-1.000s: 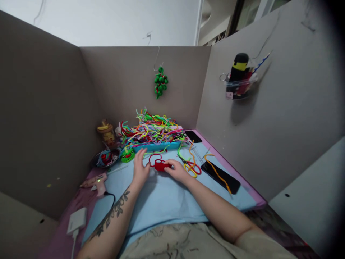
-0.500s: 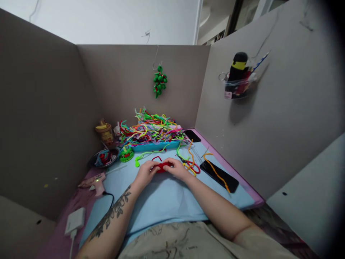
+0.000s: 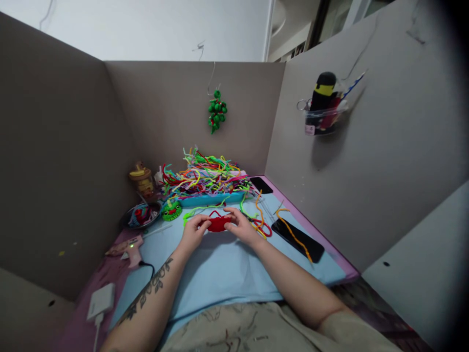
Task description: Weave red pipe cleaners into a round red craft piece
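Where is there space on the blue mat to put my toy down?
Bare blue mat lies between the hands and the person's lap, and left toward the glue gun. Crowded: pipe cleaner pile behind, phone to the right.

Left hand (image 3: 193, 233) newly on red piece (image 3: 218, 224) (both gripping)

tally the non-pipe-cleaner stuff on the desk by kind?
Phones: 2
Glue gun: 1
White charger: 1
Green frog figure: 1
Dark bowl: 1
Yellow jar: 1
Blue tray: 1
Total: 8
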The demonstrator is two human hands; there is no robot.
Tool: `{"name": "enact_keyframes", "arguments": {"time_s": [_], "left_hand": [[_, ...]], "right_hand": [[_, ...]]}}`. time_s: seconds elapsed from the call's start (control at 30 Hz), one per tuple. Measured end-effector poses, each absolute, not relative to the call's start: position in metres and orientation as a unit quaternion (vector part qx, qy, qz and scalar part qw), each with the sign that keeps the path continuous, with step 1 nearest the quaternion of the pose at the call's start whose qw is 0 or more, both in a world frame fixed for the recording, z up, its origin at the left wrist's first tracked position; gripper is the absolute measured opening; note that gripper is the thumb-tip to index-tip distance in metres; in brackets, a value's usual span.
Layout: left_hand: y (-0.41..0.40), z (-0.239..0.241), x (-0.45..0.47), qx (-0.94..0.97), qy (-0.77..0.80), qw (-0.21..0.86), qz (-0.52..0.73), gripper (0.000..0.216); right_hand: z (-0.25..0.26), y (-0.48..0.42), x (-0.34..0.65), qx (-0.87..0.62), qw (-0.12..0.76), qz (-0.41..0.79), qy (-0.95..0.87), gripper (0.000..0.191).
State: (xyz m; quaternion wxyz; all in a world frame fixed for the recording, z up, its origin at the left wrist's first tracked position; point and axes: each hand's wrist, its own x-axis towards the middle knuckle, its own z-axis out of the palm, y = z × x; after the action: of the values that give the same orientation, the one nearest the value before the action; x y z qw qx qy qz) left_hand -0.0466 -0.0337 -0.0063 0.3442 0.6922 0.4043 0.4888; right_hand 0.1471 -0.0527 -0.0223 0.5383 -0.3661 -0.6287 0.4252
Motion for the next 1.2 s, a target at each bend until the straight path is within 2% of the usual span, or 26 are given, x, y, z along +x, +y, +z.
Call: {"name": "enact_keyframes", "arguments": {"time_s": [0.17,0.4,0.77,0.87,0.97,1.1,1.2], "left_hand": [[-0.035,-0.009,-0.044,0.702,0.382,0.374,0.470,0.016],[-0.045,-0.007,-0.041,0.781,0.339,0.272,0.449,0.023],[-0.039,-0.007,-0.044,0.802,0.331,0.271,0.417,0.019],[-0.039,-0.009,-0.044,0.779,0.349,0.315,0.415,0.024],[-0.037,-0.011,-0.044,0.740,0.351,0.384,0.427,0.042],[-0.034,-0.011,-0.044,0.725,0.352,0.429,0.409,0.036],[-0.034,-0.011,-0.043,0.733,0.371,0.407,0.398,0.033]], "right_hand": [[-0.022,-0.054,0.146,-0.397,0.570,0.385,-0.608,0.019],[-0.020,-0.062,0.140,-0.370,0.548,0.356,-0.661,0.021],[-0.019,-0.061,0.142,-0.407,0.517,0.307,-0.687,0.006],[-0.020,-0.059,0.143,-0.405,0.535,0.361,-0.648,0.008],[-0.022,-0.055,0.145,-0.386,0.579,0.425,-0.579,0.015],[-0.025,-0.047,0.149,-0.366,0.632,0.445,-0.518,0.022],[-0.024,-0.047,0.151,-0.369,0.613,0.448,-0.536,0.023]]}}
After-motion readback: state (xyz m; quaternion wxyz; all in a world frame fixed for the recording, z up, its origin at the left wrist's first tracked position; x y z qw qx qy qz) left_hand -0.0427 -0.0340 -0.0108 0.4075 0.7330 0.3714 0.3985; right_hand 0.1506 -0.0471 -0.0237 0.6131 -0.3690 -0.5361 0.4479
